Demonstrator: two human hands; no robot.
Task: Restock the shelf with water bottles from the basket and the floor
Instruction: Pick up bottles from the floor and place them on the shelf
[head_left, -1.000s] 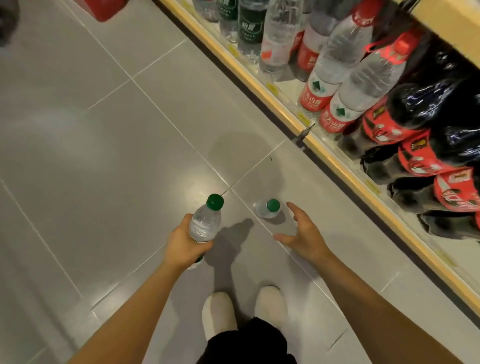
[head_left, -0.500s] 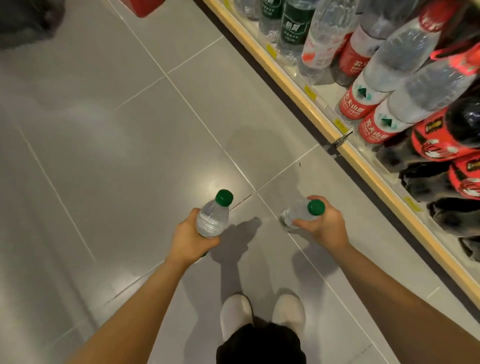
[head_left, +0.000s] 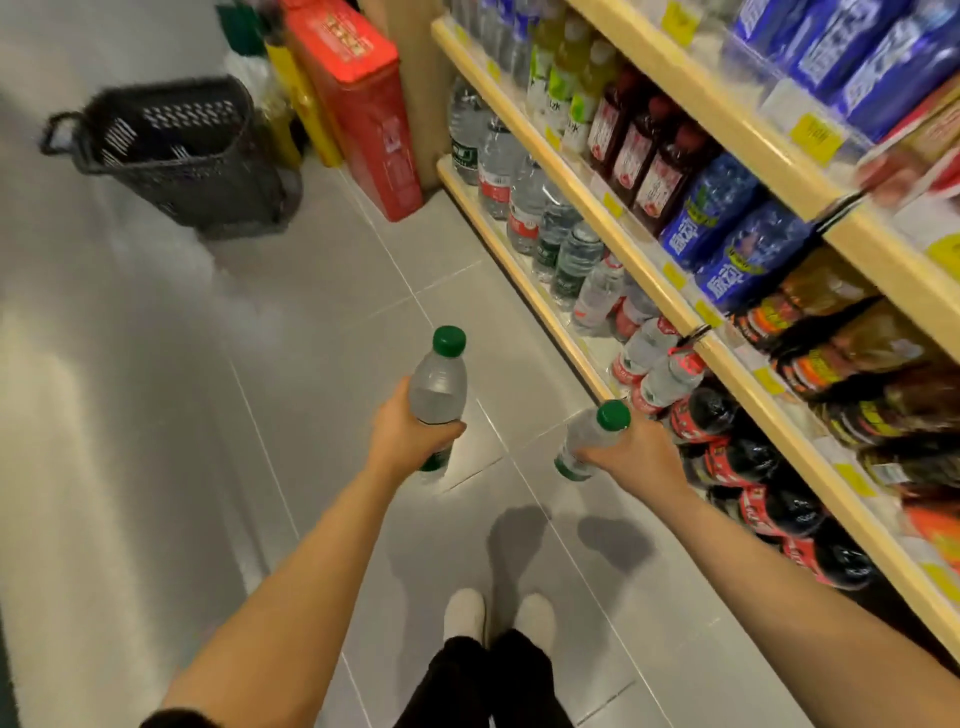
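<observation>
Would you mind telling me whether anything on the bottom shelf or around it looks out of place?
The red-labelled water bottles near the right hand lean over rather than stand upright like the green-labelled bottles further along. The black basket stands on the floor, apart from the shelf. No spill or damage shows.

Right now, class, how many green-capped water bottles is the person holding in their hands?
2. One upright bottle is in the left hand; one tilted bottle is in the right hand, close to the bottom shelf. Other bottles on the shelves are not counted.
</observation>
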